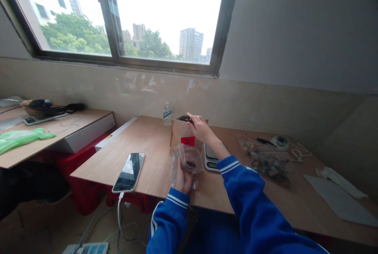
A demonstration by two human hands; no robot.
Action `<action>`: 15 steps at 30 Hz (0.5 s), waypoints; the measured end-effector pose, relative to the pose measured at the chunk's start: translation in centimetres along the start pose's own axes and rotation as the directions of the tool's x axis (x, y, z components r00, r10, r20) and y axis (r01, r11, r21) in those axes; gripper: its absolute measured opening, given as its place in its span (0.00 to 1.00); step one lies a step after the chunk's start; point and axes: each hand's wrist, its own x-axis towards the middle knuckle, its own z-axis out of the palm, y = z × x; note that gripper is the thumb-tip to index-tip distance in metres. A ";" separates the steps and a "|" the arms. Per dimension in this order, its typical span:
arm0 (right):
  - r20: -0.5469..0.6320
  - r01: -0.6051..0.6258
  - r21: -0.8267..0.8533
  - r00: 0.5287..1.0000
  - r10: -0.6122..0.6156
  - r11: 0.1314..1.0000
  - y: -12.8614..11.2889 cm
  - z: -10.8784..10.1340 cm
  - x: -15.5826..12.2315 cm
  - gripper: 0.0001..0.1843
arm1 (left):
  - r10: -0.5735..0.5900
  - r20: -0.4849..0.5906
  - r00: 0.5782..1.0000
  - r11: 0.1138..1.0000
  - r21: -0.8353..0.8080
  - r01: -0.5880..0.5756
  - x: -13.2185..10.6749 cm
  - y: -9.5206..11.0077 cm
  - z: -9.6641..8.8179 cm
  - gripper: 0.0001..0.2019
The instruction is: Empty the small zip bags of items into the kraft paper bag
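My left hand (183, 179) is closed around a clear plastic bag (180, 153), held open-mouthed above the table's front edge. Something small and dark shows inside the bag, too unclear to name. Just behind it stands a cardboard box (178, 130) with a red label (188, 141) on its front. Dark items (183, 118) show at the box's top. Over the box's rim reaches my right hand (203, 129), its fingers stretched and thumb apart, with nothing visible in it. A digital scale (210, 158) lies partly under my right forearm.
A charging phone (129, 172) lies left of the bag. Behind stands a water bottle (167, 114). To the right are a bag of small parts (270, 167), a dome camera (280, 142), a screwdriver (265, 141) and a grey sheet (339, 199). Another table (85, 122) stands left.
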 end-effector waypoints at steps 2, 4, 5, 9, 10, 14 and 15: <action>0.003 -0.024 -0.124 1.000 0.024 0.992 -0.7 -0.2 -0.4 0.24 | 0.011 0.017 1.000 1.000 -0.017 -0.011 0.1 -0.1 -0.1 0.19; -0.046 -0.058 -0.180 0.998 0.051 0.982 -1.6 -0.6 -0.6 0.25 | 0.028 0.024 0.999 0.999 -0.031 -0.027 0.2 -0.1 -0.2 0.19; -0.089 -0.070 -0.170 0.994 0.056 0.983 -2.1 -0.9 -0.7 0.24 | 0.031 0.026 0.999 0.999 -0.035 -0.030 0.2 -0.1 -0.2 0.19; -0.150 -0.079 0.103 0.984 0.094 0.992 -3.6 -2.3 -2.0 0.16 | 0.017 0.029 0.999 0.999 -0.034 -0.016 0.1 -0.1 -0.2 0.19; -0.074 -0.104 0.187 0.990 0.120 0.977 -3.8 -2.4 -2.6 0.16 | 0.017 0.031 0.999 0.999 -0.031 -0.016 0.1 -0.1 -0.2 0.19; 0.474 -0.328 0.220 0.859 0.193 0.919 -3.7 -1.4 -5.5 0.15 | 0.024 0.041 0.999 1.000 0.006 -0.024 0.0 -0.1 -0.2 0.21; 0.565 -0.356 0.164 0.798 0.208 0.920 -3.6 -0.8 -6.2 0.15 | 0.024 0.032 0.999 1.000 0.015 -0.024 0.0 0.0 -0.1 0.21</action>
